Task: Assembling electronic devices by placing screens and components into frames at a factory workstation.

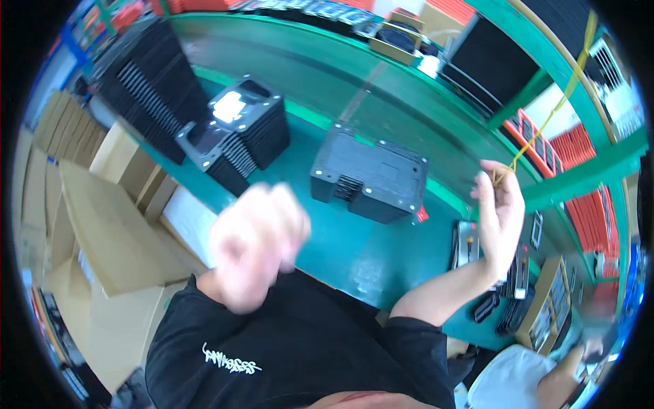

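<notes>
My left hand (259,242) is raised in front of my chest, over the near edge of the green bench. Motion smears its fingers, so I cannot make out whether it holds anything. My right hand (503,215) is lifted beside the green frame post, its fingers closed around the lower end of a yellow cord (545,123). The cord runs taut up toward the top right and looks bunched at my fingers. Between the hands, a stack of black plates (371,167) with notched sides lies on the bench. Further left stand two smaller black stacks (262,126), one topped by a bright reflection.
A tall black stack (146,88) rises at the far left. Open cardboard boxes (116,232) crowd my left side. Tools and a small carton (545,303) lie at the bench's right end. Orange-red bins (586,204) fill the right shelves. Another person (524,378) is at the lower right.
</notes>
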The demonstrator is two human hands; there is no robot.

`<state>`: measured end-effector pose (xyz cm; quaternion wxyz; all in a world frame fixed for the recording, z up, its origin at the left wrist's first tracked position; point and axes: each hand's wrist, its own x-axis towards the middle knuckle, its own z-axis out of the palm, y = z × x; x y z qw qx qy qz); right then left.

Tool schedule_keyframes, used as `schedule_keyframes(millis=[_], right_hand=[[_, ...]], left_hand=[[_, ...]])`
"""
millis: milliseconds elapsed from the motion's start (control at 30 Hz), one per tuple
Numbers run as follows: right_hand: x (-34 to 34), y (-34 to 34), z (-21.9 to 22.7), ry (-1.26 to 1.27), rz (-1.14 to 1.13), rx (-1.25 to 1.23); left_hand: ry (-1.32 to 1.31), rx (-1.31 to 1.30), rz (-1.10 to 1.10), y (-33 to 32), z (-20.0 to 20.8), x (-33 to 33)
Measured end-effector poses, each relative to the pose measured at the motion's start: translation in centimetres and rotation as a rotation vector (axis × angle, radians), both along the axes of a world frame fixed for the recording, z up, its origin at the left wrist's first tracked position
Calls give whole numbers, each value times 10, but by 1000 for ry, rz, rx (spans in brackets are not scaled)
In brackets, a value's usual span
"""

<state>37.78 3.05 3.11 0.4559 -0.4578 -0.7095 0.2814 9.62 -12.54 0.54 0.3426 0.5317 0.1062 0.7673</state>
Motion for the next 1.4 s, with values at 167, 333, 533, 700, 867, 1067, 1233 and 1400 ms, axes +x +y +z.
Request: schedule_keyframes(millis=[167, 333, 533, 700, 867, 1067, 1233, 1400], right_hand=[[-3, 4, -1, 57, -59, 55], [-7, 6, -2, 7, -90, 259], [-9, 16, -14, 15, 60, 251], [-20, 21, -13, -159, 60, 205], [-26, 22, -19, -156, 129, 189], [-48, 17, -21, -210, 206, 164], [-47, 9, -15, -207, 273, 204], [-24, 19, -13, -249, 210, 232]], left_hand=[[126, -576, 375, -36, -66, -46], [761, -797, 564, -151, 17, -63], [1037, -866, 1568, -275, 142, -94], [1112, -2034, 1104, -338, 143, -160], [860, -1839, 532, -378, 116, -101], [1348, -1664, 1118, -374, -96, -61], [478, -1569, 858, -360, -57, -90], [986, -1431, 1815, -339, -73, -197]])
